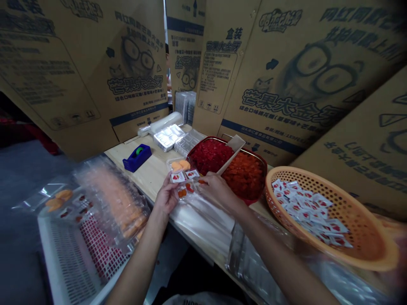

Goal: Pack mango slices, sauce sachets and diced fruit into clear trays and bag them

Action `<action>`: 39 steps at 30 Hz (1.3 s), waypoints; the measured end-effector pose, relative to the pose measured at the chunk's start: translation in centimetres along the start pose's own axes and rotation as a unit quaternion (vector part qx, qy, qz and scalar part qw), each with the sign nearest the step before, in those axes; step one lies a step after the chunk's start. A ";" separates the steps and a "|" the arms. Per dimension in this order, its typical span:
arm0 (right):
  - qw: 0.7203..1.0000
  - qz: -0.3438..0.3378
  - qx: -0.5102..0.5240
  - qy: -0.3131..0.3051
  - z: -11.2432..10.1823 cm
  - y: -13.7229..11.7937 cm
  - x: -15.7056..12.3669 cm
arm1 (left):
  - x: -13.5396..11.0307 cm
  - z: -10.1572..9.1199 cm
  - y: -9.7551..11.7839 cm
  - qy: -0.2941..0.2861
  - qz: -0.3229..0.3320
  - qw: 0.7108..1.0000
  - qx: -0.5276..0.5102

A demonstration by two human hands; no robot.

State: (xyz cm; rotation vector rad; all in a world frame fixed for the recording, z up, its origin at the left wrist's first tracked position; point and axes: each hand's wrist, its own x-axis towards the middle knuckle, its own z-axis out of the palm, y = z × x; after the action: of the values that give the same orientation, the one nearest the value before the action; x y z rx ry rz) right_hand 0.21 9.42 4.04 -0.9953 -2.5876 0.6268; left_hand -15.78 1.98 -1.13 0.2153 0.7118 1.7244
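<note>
My left hand (167,195) grips the left side of a clear plastic tray (170,167) over the table edge. In its compartments lie orange puffy candies (180,164), white sachets with red print (178,177) and small orange-red pieces (182,193). At the tray's right side my right hand (219,190) has its fingers pinched together near an orange piece; what they grip is hard to make out. Clear plastic film (203,218) lies below both hands. Just behind the right hand stands a red divided container (265,169) of red and orange bits, with a flat pale scoop (233,150) resting across it.
An orange basket (318,176) of sachets stands at right. To the left are a blue tape dispenser (137,157) and a white crate (70,254) under filled bags (111,195). Stacked clear trays (189,142) stand behind. Tall cardboard boxes (270,123) wall the back.
</note>
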 end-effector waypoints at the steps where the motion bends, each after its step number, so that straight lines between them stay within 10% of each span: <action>1: 1.000 -0.001 0.001 0.000 -0.1 0.2 -0.1 | 0.0 0.0 0.0 -0.005 0.002 1.000 0.002; 7: 0.978 0.125 -0.100 0.135 -2.4 3.7 -1.6 | 0.1 -0.2 -0.1 -0.015 0.004 1.000 0.015; 12: 0.925 0.298 -0.227 0.057 -3.8 9.2 -3.3 | 0.1 -0.2 0.2 0.005 0.004 1.000 0.020; 19: 0.935 0.293 -0.189 0.061 -2.7 11.4 -4.1 | -0.5 0.3 0.3 -0.002 0.003 1.000 0.026; 27: 0.963 0.156 0.020 0.218 -3.6 7.7 -4.2 | -1.1 0.5 0.0 -0.008 -0.010 0.999 0.029; 33: 0.963 -0.006 0.228 0.141 -1.9 0.8 -3.9 | -2.3 1.1 -0.2 -0.025 -0.016 0.999 0.029; 39: 0.954 0.054 0.216 0.199 -0.4 0.4 -4.9 | -3.6 0.9 -0.1 -0.020 -0.025 0.999 0.022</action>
State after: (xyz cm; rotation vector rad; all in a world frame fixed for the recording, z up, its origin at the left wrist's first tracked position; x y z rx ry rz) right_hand 4.15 6.46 3.61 -0.9936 -1.9452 0.8704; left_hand -14.25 -1.05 0.33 0.2593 0.7201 1.6537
